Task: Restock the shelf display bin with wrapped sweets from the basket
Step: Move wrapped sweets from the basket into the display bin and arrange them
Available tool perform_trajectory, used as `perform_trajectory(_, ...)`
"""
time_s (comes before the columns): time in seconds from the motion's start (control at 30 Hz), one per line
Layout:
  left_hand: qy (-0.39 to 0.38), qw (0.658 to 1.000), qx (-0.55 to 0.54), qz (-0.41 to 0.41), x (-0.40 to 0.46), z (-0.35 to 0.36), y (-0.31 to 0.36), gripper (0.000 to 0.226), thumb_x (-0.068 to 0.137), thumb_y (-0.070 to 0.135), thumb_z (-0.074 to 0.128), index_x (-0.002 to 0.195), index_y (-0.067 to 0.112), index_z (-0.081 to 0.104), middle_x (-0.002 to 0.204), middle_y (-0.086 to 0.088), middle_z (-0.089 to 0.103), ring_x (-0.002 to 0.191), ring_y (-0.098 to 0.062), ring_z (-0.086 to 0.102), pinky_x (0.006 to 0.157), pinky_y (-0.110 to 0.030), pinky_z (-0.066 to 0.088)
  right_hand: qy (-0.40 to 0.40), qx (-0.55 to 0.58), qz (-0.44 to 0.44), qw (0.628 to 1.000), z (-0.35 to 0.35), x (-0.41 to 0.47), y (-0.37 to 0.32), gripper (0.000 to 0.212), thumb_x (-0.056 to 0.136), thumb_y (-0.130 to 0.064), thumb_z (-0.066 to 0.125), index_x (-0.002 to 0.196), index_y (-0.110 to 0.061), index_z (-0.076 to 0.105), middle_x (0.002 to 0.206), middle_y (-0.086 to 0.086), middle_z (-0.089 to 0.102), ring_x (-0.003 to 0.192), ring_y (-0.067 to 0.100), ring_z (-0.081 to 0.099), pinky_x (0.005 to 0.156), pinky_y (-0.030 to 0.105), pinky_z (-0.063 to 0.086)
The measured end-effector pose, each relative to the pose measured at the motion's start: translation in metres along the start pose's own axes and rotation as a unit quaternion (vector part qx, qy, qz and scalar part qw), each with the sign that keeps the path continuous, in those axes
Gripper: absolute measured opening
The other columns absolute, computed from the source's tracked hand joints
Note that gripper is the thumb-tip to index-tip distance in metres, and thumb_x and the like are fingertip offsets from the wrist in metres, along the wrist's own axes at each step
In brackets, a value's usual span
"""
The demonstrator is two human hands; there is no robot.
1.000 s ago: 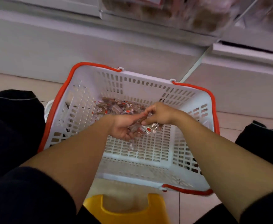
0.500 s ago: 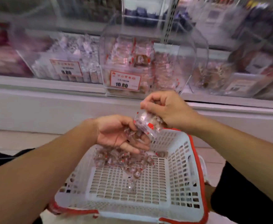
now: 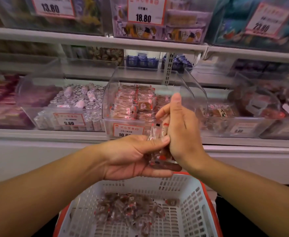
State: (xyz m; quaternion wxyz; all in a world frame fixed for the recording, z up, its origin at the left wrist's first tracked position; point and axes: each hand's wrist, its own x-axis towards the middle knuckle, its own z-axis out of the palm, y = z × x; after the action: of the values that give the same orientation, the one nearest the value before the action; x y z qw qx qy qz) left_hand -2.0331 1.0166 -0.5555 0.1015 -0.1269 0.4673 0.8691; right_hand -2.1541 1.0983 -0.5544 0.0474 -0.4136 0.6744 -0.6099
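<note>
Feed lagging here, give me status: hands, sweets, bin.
Left hand cupped under a bunch of wrapped sweets; right hand presses them from the side. Held above the basket, short of the clear bin. Bin mouth unobstructed.

White shelf tiers (image 3: 89, 39) stacked with clear snack bins, red-bordered price tags (image 3: 146, 10); white base panel (image 3: 37, 159) below.

One basket (image 3: 190, 199); two hands, left hand (image 3: 131, 156) and right hand (image 3: 183, 130); five legible price tags; wrapped sweets (image 3: 128, 209) too many and blurred to count.
</note>
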Motion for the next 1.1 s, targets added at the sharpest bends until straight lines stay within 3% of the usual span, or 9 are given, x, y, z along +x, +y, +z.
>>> perform_trajectory(0.17,0.030,0.998,0.047,0.000,-0.001,-0.009,0.018,0.018,0.078,0.027,0.074,0.088,0.012,0.077,0.091,-0.015,0.072,0.092,-0.029,0.073,0.068,-0.027,0.061,-0.149,-0.019,-0.003,0.989,-0.010,0.019,-0.003,0.072,0.091,-0.068,0.015,0.089,-0.021,0.070,0.076,-0.020,0.065,0.076,-0.006,0.060,0.073,0.013,0.042)
perform_trajectory(0.33,0.062,0.978,0.197,0.010,-0.004,-0.014,0.032,0.016,0.082,-0.006,0.067,0.078,0.009,0.069,0.077,-0.010,0.068,0.079,-0.023,0.073,0.054,-0.021,0.056,-0.407,-0.033,0.030,0.912,-0.041,0.030,-0.011,0.044,0.091,-0.033,0.066,0.133,-0.028,0.057,0.123,-0.012,0.066,0.111,0.002,0.063,0.094,0.023,0.051)
perform_trajectory(0.5,0.126,0.909,0.398,0.010,-0.003,-0.006,0.038,0.034,0.071,-0.009,0.073,0.094,0.010,0.057,0.075,-0.008,0.068,0.061,-0.016,0.067,0.049,-0.024,0.051,-0.408,-0.089,-0.018,0.909,-0.047,0.030,-0.016,0.050,0.074,-0.012,0.085,0.119,-0.021,0.065,0.109,-0.002,0.069,0.100,0.016,0.067,0.090,0.042,0.055)
perform_trajectory(0.6,0.166,0.874,0.456,0.034,-0.001,-0.004,0.039,0.054,0.066,-0.004,0.077,0.111,0.012,0.052,0.076,-0.007,0.069,0.057,-0.015,0.066,0.046,-0.027,0.048,-0.422,-0.148,-0.062,0.892,-0.042,0.032,-0.019,0.042,0.072,-0.015,0.088,0.110,-0.019,0.070,0.102,-0.007,0.067,0.095,0.014,0.066,0.087,0.039,0.053)
perform_trajectory(0.8,0.171,0.899,0.381,0.127,-0.020,-0.017,0.067,0.074,0.062,0.039,0.090,0.122,0.028,0.049,0.091,0.003,0.074,0.077,-0.017,0.073,0.051,-0.025,0.053,-0.353,-0.156,-0.085,0.919,-0.040,0.058,-0.033,0.032,0.069,-0.033,0.084,0.097,-0.025,0.071,0.091,-0.008,0.072,0.077,0.011,0.069,0.067,0.027,0.058)
perform_trajectory(0.87,0.286,0.859,0.354,0.235,-0.021,-0.029,0.076,0.055,0.075,0.050,0.076,0.119,0.027,0.053,0.094,0.002,0.073,0.085,-0.018,0.072,0.061,-0.030,0.059,-0.283,-0.162,-0.056,0.944,-0.034,0.081,-0.027,0.028,0.070,-0.035,0.083,0.093,-0.026,0.071,0.086,-0.009,0.073,0.071,0.007,0.068,0.061,0.019,0.055)
perform_trajectory(0.93,0.402,0.760,0.392,0.329,-0.020,-0.044,0.079,0.021,0.092,0.034,0.064,0.109,0.025,0.057,0.094,0.000,0.069,0.088,-0.014,0.068,0.072,-0.029,0.059,-0.243,-0.257,-0.027,0.935,-0.022,0.105,-0.015,0.022,0.072,-0.035,0.083,0.086,-0.025,0.070,0.076,-0.007,0.071,0.061,0.003,0.063,0.053,0.016,0.048)
perform_trajectory(1.0,0.446,0.676,0.466,0.356,-0.019,-0.053,0.078,0.009,0.095,0.023,0.060,0.103,0.026,0.057,0.092,0.007,0.064,0.087,-0.001,0.061,0.071,-0.010,0.050,-0.257,-0.331,0.007,0.908,-0.005,0.121,0.002,0.023,0.075,-0.033,0.082,0.084,-0.014,0.071,0.074,0.001,0.068,0.062,0.009,0.058,0.054,0.024,0.044)
perform_trajectory(1.1,0.442,0.633,0.531,0.349,-0.017,-0.059,0.076,0.010,0.096,0.020,0.058,0.104,0.025,0.058,0.089,0.015,0.061,0.085,0.008,0.056,0.066,-0.002,0.042,-0.300,-0.380,0.034,0.874,0.020,0.131,0.025,0.034,0.078,-0.028,0.080,0.083,0.003,0.065,0.078,0.014,0.058,0.070,0.019,0.051,0.061,0.033,0.042)
